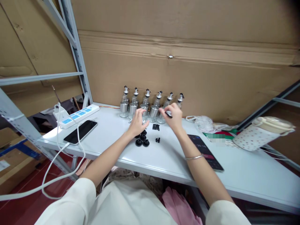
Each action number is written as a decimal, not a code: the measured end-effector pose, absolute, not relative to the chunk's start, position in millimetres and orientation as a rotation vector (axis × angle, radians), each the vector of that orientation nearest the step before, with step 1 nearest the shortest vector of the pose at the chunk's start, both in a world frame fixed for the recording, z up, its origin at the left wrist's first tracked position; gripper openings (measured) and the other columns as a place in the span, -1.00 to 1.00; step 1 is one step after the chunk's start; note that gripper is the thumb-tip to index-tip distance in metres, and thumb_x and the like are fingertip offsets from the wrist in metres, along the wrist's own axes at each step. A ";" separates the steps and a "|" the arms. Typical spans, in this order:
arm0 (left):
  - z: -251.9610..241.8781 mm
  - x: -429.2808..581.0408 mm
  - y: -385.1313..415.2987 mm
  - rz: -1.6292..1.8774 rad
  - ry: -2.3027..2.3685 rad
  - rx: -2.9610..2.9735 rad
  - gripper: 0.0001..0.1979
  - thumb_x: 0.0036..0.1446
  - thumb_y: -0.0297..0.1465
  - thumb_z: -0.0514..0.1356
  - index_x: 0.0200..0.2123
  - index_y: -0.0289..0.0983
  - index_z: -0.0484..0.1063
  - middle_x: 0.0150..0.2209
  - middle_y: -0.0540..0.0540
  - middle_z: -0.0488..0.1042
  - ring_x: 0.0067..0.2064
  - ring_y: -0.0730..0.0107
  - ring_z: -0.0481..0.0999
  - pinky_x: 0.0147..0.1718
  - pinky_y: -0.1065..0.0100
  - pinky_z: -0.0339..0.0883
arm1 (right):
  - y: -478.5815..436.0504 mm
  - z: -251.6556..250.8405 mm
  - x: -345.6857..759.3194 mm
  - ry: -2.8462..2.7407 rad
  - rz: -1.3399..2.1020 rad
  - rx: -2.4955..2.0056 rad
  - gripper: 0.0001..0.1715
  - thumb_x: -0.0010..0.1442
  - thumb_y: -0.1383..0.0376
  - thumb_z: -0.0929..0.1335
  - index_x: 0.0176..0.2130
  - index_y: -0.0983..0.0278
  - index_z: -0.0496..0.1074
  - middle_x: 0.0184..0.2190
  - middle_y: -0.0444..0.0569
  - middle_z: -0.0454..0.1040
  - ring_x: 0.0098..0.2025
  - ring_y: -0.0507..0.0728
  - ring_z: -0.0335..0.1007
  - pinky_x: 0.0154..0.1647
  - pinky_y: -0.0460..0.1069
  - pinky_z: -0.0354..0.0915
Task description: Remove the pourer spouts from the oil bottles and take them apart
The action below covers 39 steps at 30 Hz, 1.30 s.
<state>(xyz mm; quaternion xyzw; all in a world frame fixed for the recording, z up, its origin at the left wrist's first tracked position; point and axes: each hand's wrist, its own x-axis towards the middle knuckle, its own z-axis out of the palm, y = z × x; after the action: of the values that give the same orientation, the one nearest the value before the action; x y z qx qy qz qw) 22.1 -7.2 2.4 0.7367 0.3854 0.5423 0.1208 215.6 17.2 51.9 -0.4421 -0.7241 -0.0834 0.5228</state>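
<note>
A row of several small glass and steel dispenser bottles [134,105] with pour spouts stands at the back of the white table [246,175]. My left hand [138,122] is curled over a small metal part just in front of the bottles. My right hand [172,117] is closed on a small black piece [168,114] near the right end of the row. Between my wrists lie several black round caps [142,140] and small black stoppers [156,127].
A black phone [81,132] on a white charging cable lies at the left beside a white power strip [77,115]. Another dark phone [205,152] lies by my right forearm. A spotted cream jug [260,134] lies at the right, next to a clear plastic bag [206,123]. Cardboard lines the back.
</note>
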 end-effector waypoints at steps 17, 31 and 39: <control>-2.4 28.6 -16.1 1.311 1.121 2.497 -0.75 -0.06 -0.46 0.24 -0.23 -0.22 0.38 -0.52 0.09 0.45 -0.46 0.42 0.45 -0.26 0.37 0.26 | -1.5 4.3 177.0 -1.794 0.243 -0.871 -0.61 -0.11 0.15 0.41 -0.38 0.18 0.14 -0.60 -0.26 0.35 -0.56 0.00 0.29 -0.49 -0.11 0.23; -1.8 28.2 -14.1 1.317 1.254 2.658 -0.84 -0.08 -0.41 0.20 -0.49 -0.23 0.21 -0.61 0.12 0.31 -0.50 0.45 0.35 -0.27 0.37 0.20 | -1.5 13.0 184.9 -1.972 -0.385 -1.264 -0.60 0.01 0.01 0.30 -0.60 0.24 0.23 -0.68 -0.09 0.41 -0.58 0.05 0.35 -0.52 -0.09 0.00; -4.0 35.6 -19.8 1.138 1.458 2.662 -0.82 -0.06 -0.31 0.22 -0.39 -0.24 0.29 -0.48 0.03 0.47 -0.41 0.33 0.47 -0.29 0.31 0.14 | 1.4 14.7 189.9 -2.205 -0.465 -1.325 -0.44 0.18 -0.05 0.18 -0.55 0.30 0.38 -0.62 0.03 0.50 -0.54 0.10 0.40 -0.48 -0.05 -0.05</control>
<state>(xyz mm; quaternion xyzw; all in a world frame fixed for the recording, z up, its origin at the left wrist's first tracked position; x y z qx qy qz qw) 35.6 -19.8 -4.0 0.8202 0.4493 0.3505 -0.0501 189.9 1.4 14.7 -0.4893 -0.8144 -0.1718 0.2605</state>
